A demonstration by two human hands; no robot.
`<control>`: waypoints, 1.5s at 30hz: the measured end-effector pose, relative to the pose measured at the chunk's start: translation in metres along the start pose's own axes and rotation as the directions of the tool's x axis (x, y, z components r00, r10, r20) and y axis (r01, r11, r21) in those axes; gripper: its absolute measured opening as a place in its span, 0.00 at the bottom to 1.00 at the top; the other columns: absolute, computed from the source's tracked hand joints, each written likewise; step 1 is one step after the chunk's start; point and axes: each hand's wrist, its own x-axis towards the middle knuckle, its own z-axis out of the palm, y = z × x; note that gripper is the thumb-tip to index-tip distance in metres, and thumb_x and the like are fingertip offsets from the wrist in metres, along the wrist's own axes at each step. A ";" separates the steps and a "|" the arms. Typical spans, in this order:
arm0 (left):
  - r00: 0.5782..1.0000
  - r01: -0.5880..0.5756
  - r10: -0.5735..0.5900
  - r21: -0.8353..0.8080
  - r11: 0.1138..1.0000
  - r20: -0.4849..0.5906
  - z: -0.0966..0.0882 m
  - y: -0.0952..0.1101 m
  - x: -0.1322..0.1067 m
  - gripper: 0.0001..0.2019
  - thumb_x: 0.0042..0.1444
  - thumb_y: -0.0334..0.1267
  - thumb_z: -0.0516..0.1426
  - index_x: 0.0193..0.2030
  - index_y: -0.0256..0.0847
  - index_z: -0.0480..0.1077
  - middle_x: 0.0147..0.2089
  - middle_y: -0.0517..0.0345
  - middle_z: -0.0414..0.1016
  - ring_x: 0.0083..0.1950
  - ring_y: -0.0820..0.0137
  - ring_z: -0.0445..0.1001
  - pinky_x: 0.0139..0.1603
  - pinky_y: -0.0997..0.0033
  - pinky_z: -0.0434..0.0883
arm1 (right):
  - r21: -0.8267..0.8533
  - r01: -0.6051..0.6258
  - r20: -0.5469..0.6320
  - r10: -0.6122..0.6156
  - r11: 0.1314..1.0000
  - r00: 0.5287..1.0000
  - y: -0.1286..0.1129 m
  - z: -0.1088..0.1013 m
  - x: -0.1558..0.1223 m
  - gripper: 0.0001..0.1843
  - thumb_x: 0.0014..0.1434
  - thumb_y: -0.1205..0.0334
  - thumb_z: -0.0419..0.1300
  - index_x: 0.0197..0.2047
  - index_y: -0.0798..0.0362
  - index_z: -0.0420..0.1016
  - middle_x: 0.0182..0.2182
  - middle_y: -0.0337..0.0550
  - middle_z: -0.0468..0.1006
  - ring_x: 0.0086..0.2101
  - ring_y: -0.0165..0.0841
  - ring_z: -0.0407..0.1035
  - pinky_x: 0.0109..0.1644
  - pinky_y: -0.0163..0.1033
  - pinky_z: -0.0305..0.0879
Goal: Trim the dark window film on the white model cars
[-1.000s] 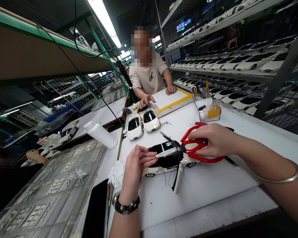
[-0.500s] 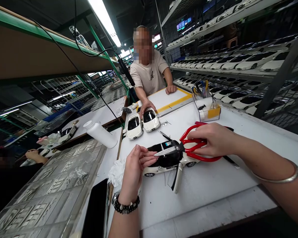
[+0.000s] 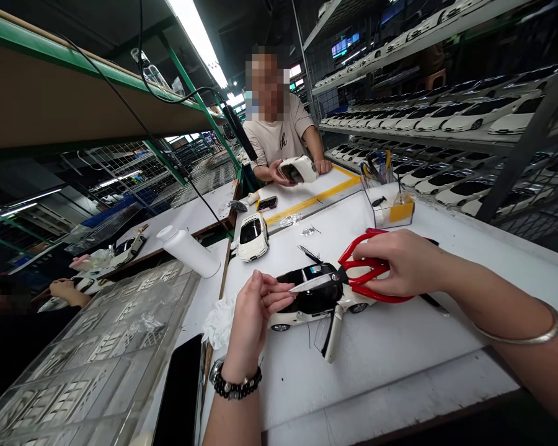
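Observation:
My right hand (image 3: 402,263) is closed around the red handles of a pair of scissors (image 3: 367,275), blades together and pointing left. The blade tip reaches the fingertips of my left hand (image 3: 263,303), whose fingers are stretched out with the thumb raised; whether anything tiny lies on them I cannot tell. Beneath the scissors a white model car (image 3: 302,316) with a black roof stands on the white tabletop. Its near door (image 3: 332,334) is swung out toward me, and the far door (image 3: 309,253) also stands out. Part of the car is hidden by my hands.
Across the table a co-worker (image 3: 279,139) holds a second white model car (image 3: 299,169). Another model car (image 3: 252,238) stands nearer. Left are a white bottle (image 3: 188,251), crumpled white material (image 3: 219,322) and plastic trays (image 3: 93,341). A tool box (image 3: 388,207) stands right, before car-filled shelves (image 3: 446,133).
The co-worker has lifted one of the two far model cars off the table and tilted it close to their body. My hands and the scissors have hardly moved.

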 end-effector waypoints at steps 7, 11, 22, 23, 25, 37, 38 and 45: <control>1.000 0.003 -0.003 -0.018 1.000 0.015 -0.002 -0.001 0.001 0.21 0.53 0.55 0.56 0.33 0.36 0.63 0.32 0.47 0.79 0.33 0.68 0.79 0.34 0.77 0.76 | -0.053 -0.040 0.021 0.041 0.998 0.999 -0.004 -0.003 0.000 0.12 0.49 0.54 0.58 0.34 0.53 0.70 0.25 0.40 0.72 0.26 0.27 0.58 0.30 0.32 0.45; 1.000 -0.002 0.002 -0.018 1.000 0.022 -0.002 -0.001 0.002 0.20 0.54 0.55 0.56 0.34 0.36 0.63 0.32 0.48 0.79 0.34 0.68 0.79 0.34 0.76 0.77 | -0.042 -0.015 0.008 0.015 0.999 1.000 -0.004 -0.002 0.000 0.12 0.50 0.54 0.58 0.34 0.52 0.71 0.25 0.41 0.72 0.27 0.28 0.59 0.30 0.33 0.45; 1.000 0.013 -0.013 -0.007 1.000 -0.002 -0.002 0.000 0.002 0.20 0.55 0.55 0.55 0.33 0.36 0.63 0.33 0.46 0.79 0.30 0.72 0.78 0.34 0.78 0.76 | -0.050 0.043 0.009 -0.043 0.998 0.999 0.000 0.004 0.001 0.12 0.53 0.52 0.56 0.31 0.53 0.69 0.23 0.38 0.70 0.25 0.26 0.57 0.29 0.31 0.42; 1.000 0.015 -0.015 -0.007 1.000 -0.002 -0.002 0.000 0.002 0.20 0.56 0.55 0.54 0.33 0.36 0.63 0.33 0.46 0.79 0.30 0.72 0.78 0.34 0.78 0.76 | -0.050 0.042 0.005 -0.042 0.998 0.999 0.001 0.004 0.001 0.12 0.53 0.52 0.55 0.31 0.53 0.69 0.23 0.38 0.70 0.25 0.26 0.57 0.29 0.31 0.42; 1.000 0.017 -0.017 -0.008 1.000 -0.005 -0.002 0.000 0.002 0.20 0.56 0.55 0.53 0.34 0.36 0.63 0.32 0.46 0.79 0.31 0.72 0.78 0.34 0.77 0.77 | -0.049 0.043 -0.009 -0.044 0.998 0.999 0.001 0.005 0.000 0.12 0.53 0.52 0.55 0.31 0.53 0.69 0.23 0.38 0.70 0.25 0.26 0.57 0.29 0.31 0.42; 1.000 0.019 -0.019 -0.017 1.000 -0.001 -0.002 0.000 0.003 0.20 0.56 0.55 0.53 0.33 0.36 0.62 0.32 0.47 0.79 0.31 0.71 0.79 0.34 0.77 0.77 | -0.052 0.056 -0.066 -0.060 0.997 0.996 0.002 0.006 -0.001 0.11 0.52 0.53 0.56 0.31 0.52 0.70 0.23 0.38 0.71 0.25 0.25 0.58 0.29 0.31 0.42; 1.000 0.018 -0.018 -0.018 1.000 0.000 -0.002 0.000 0.003 0.20 0.56 0.55 0.54 0.33 0.36 0.62 0.32 0.47 0.79 0.31 0.71 0.79 0.34 0.77 0.77 | -0.052 0.059 -0.069 -0.063 0.997 0.996 0.002 0.006 -0.001 0.11 0.52 0.53 0.57 0.31 0.53 0.70 0.23 0.38 0.71 0.25 0.25 0.58 0.29 0.31 0.42; 1.000 0.018 -0.018 -0.018 1.000 0.009 -0.002 0.000 0.002 0.20 0.56 0.55 0.54 0.33 0.36 0.62 0.32 0.47 0.79 0.32 0.70 0.79 0.34 0.77 0.77 | -0.072 0.062 -0.068 -0.067 0.995 0.995 0.002 0.007 0.000 0.12 0.53 0.53 0.56 0.30 0.53 0.70 0.22 0.38 0.70 0.24 0.25 0.58 0.29 0.31 0.41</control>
